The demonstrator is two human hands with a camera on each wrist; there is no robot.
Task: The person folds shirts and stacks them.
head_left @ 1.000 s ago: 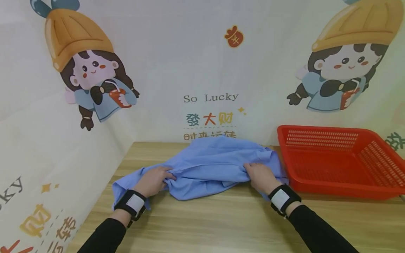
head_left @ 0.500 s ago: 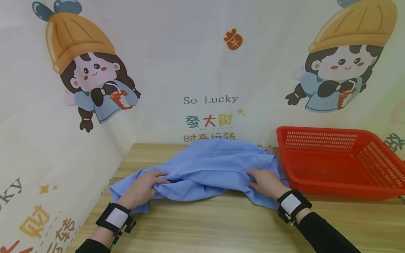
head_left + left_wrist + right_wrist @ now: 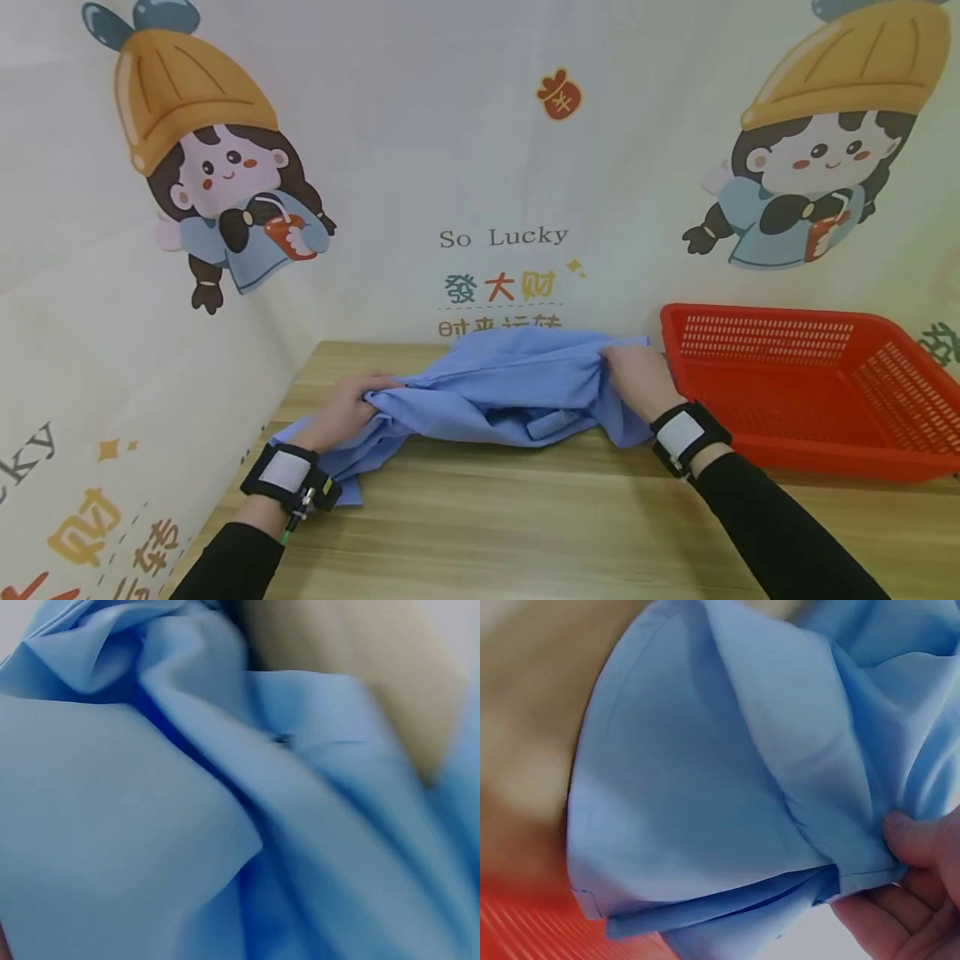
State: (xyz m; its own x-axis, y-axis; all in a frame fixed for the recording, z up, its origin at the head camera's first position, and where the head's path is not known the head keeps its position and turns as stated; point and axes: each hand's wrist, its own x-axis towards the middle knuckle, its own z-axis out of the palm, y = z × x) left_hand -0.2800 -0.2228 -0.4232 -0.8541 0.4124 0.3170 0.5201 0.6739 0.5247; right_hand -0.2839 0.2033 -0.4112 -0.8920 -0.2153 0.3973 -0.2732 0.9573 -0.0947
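Observation:
A light blue shirt (image 3: 495,392) lies bunched on the wooden table, its front part lifted a little. My left hand (image 3: 347,410) grips its left end from above. At its right end my right hand (image 3: 639,379) pinches the fabric. In the right wrist view, thumb and fingers (image 3: 911,847) hold a folded, stitched strip of the shirt, and a curved hem (image 3: 604,750) hangs beside it. Folds of the shirt (image 3: 112,810) fill most of the left wrist view, where the left fingers are hidden.
A red plastic basket (image 3: 810,462) with slotted walls stands on the table at the right, close to my right hand. Behind the wooden table (image 3: 480,533) hangs a white printed backdrop (image 3: 390,150), which also runs along the left side.
Both hands have risen and moved farther from me, the right one more. The shirt's front edge has lifted off the table, and folds have opened beneath it.

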